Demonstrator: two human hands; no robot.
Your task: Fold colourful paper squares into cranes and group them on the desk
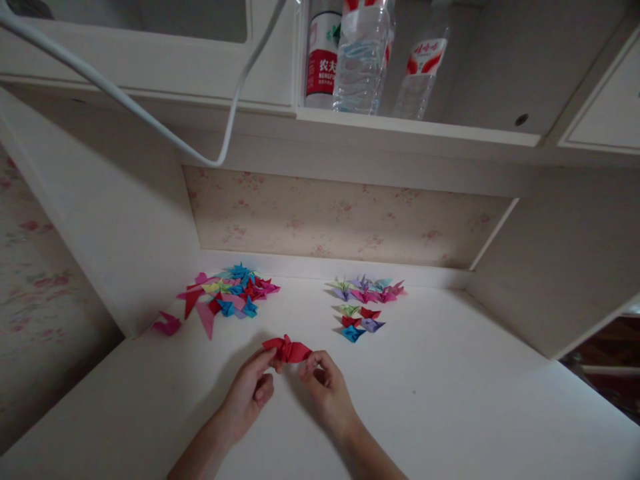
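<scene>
A folded red paper piece is held just above the white desk, near its middle. My left hand pinches its left end between fingertips and thumb. My right hand pinches its right end, fingers curled in. Both hands sit close together at the near side of the desk.
A heap of coloured folded papers lies at the back left, with a stray pink one beside it. Several small folded paper figures stand in rows at the back centre. Plastic bottles stand on the shelf above. A white cable hangs overhead.
</scene>
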